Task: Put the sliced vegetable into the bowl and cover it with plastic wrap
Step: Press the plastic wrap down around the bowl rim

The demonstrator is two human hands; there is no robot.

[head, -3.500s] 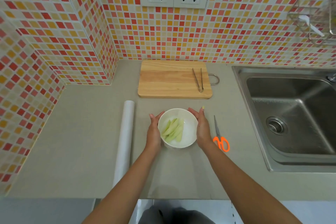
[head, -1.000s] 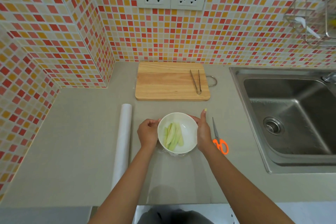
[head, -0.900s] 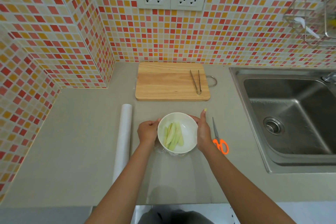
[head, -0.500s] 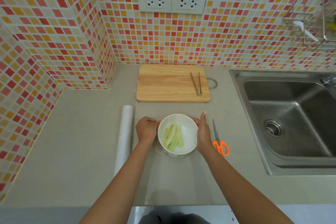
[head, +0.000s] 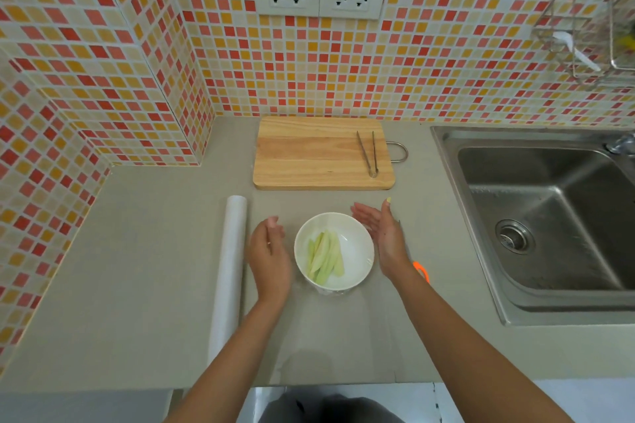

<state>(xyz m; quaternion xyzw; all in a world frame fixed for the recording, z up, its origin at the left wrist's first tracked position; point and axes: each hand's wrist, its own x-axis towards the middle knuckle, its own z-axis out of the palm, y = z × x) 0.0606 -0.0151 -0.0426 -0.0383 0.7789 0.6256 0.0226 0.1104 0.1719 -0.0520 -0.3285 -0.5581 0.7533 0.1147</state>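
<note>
Slices (head: 324,259) are already sitting in the white bowl (head: 357,252), middle of the countertop near the front edge, with crinkled film showing under its base. Left hand (head: 269,259) and right hand (head: 386,237) hover either side, fingers relaxed, holding nothing. Looks like the wrapping's about done, so probably just a last check the wrap's tight against the rim.

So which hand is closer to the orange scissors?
Right. The right hand is just beside the scissors; the left hand is across the bowl.
</note>
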